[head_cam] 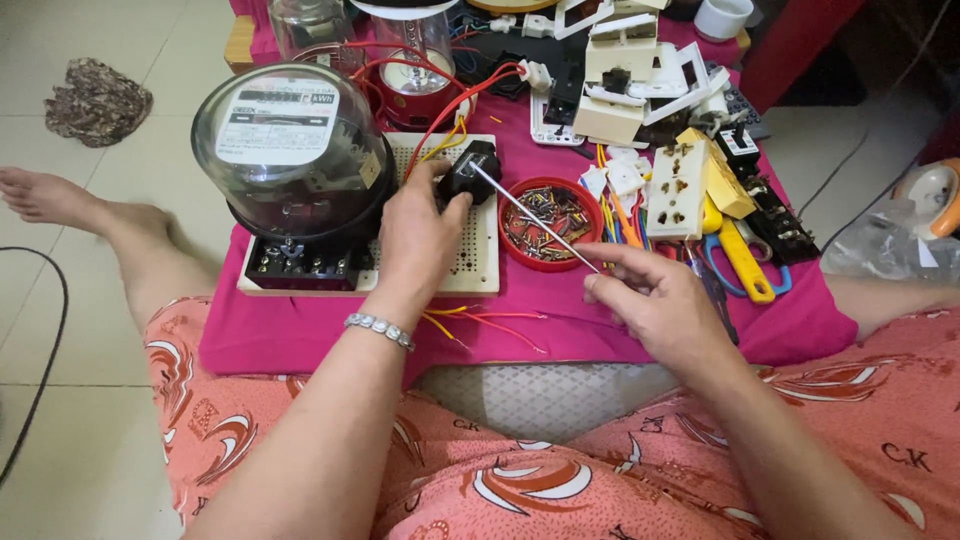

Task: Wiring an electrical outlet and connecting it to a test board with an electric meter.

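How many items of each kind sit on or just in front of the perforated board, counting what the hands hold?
Electricity meter: 1
Black lamp socket, held by left hand: 1
Screwdriver, held by right hand: 1
Red dish of screws: 1
Total: 4

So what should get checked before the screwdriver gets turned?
1. Left hand steadies the black part: ok.
2. Right hand grips the screwdriver: ok.
3. Tip seated in a screw: cannot tell, hidden at the part.
4. Part rests flat on the white perforated board: cannot tell.
5. Spare screws close by in the red dish: ok.
6. Red wires clear of the shaft: ok.
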